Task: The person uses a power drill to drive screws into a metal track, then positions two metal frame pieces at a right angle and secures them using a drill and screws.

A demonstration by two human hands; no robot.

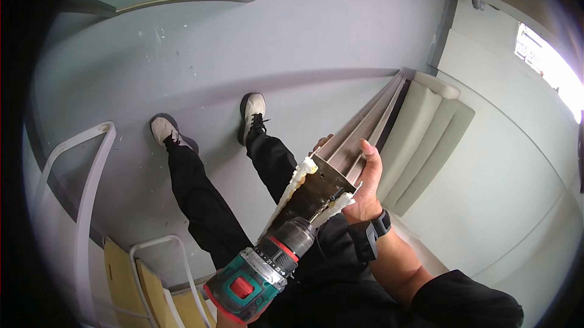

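My right hand [368, 185], wearing a black watch at the wrist, wraps round a long brownish metal profile [359, 136]. Its thumb lies along the right side, and fingertips show on the far left side. White and yellowish hardened foam [298, 177] clings to the profile's near end. A teal, black and red cordless drill [252, 282] points up into that end. Its thin bit reaches close to the dark inner face, near a small screw; whether it touches I cannot tell. Only a sliver of my left hand [226, 321] shows, beneath the drill; its grip is mostly hidden.
A pale padded cushion-like piece [420, 139] lies beside the profile on the right. White tubular frames [91, 200] and yellowish panels [121, 279] stand at the lower left. My legs and shoes [252, 112] are on the grey floor [243, 42]. A bright opening is at upper right.
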